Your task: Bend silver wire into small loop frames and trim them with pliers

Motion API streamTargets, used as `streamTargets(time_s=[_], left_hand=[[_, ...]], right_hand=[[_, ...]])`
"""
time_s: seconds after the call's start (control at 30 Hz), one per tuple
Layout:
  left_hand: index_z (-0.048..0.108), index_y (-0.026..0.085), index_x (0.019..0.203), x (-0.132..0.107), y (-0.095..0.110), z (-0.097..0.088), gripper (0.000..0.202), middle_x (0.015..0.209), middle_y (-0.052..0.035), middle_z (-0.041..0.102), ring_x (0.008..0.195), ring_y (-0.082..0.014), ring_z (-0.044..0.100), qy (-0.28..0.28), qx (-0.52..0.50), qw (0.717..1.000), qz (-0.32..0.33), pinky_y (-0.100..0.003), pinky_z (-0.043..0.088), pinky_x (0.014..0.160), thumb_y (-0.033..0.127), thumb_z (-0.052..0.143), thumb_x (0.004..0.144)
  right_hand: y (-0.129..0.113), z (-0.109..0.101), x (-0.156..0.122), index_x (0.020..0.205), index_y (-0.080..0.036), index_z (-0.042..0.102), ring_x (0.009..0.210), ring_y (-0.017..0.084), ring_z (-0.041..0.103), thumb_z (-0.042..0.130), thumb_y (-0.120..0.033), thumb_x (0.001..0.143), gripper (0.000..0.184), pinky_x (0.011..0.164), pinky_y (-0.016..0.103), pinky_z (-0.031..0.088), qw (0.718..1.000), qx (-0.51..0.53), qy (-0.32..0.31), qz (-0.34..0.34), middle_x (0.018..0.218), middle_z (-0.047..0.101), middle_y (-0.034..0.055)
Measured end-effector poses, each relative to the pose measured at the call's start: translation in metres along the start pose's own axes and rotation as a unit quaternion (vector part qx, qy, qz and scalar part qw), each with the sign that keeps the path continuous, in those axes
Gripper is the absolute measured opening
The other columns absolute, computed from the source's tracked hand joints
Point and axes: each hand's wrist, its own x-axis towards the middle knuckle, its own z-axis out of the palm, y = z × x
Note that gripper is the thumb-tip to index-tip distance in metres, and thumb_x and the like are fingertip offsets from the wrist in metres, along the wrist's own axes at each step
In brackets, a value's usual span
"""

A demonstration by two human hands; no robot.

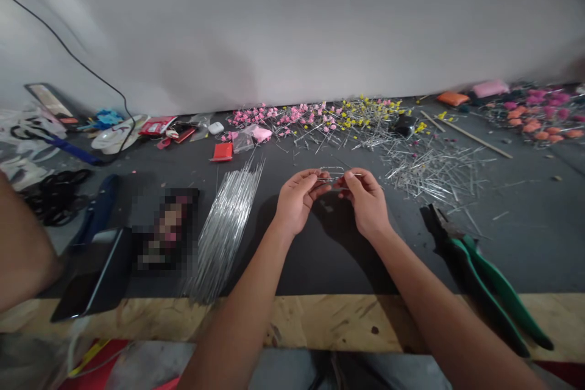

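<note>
Left hand [295, 198]: thumb and fingers pinch one end of the thin, bent, silver metal wire [333, 167]. Right hand [365, 201]: thumb and fingers pinch the opposite end. Wire position: above the dark grey desk [301, 268], between its front and rear edges. Left of the hands: a bundle of long, straight silver wires [231, 225], reaching the front edge. Right: green-handled metal pliers [500, 289], handles across the plywood front edge.
</note>
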Motion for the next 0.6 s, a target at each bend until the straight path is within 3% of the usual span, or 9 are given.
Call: streamTargets(time_s=[0.37,0.6], left_hand=[[0.065,0.012,0.081,-0.0013,0.0031,-0.0018,0.01,0.085,-0.005,0.067,0.078,-0.0123,0.062,-0.015,-0.003,1.0,-0.026,-0.024,0.05,0.07,0.018,0.064,0.073],[0.064,0.015,0.08,-0.0005,0.002,-0.0031,0.007,0.085,-0.0027,0.065,0.081,-0.013,0.061,-0.017,-0.008,1.0,-0.018,-0.025,0.049,0.069,0.017,0.062,0.074]], right_hand=[[0.0017,-0.002,0.0011,0.087,-0.025,0.058,0.065,0.014,0.059,0.055,-0.043,0.078,0.021,0.054,0.025,0.043,1.0,-0.002,-0.028,0.011,0.073,0.061,-0.0018],[0.0011,-0.0006,0.0,0.082,-0.024,0.058,0.063,0.013,0.058,0.054,-0.041,0.08,0.017,0.054,0.024,0.042,0.999,0.01,-0.043,0.017,0.069,0.06,-0.0029]])
